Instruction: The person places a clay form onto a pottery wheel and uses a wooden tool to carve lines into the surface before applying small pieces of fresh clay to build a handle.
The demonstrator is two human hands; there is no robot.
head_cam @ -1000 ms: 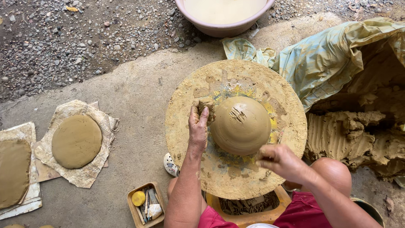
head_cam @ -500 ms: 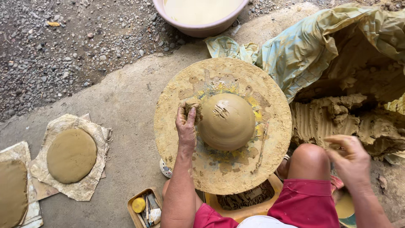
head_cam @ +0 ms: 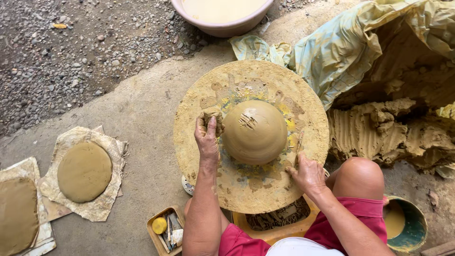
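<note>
A smooth dome of wet clay (head_cam: 255, 132) sits in the middle of a round, clay-smeared turntable (head_cam: 237, 78). My left hand (head_cam: 207, 138) lies on the turntable just left of the dome, its fingers closed on a small lump of clay (head_cam: 212, 115). At the turntable's right front edge, my right hand (head_cam: 309, 174) grips a thin stick-like tool (head_cam: 299, 144) that points up toward the dome's right side. A rough scratched patch marks the top of the dome.
A big pile of raw clay (head_cam: 379, 128) under a pale sheet (head_cam: 341, 52) lies to the right. A pink basin of slurry (head_cam: 222, 14) stands behind. Flat clay discs on paper (head_cam: 84, 171) lie left. A small tool tray (head_cam: 166, 232) and a teal bucket (head_cam: 403, 223) sit near my knees.
My right hand went from the turntable out to the right by the clay pile, then came back to the turntable's right edge. My left hand stayed beside the dome with the lump.
</note>
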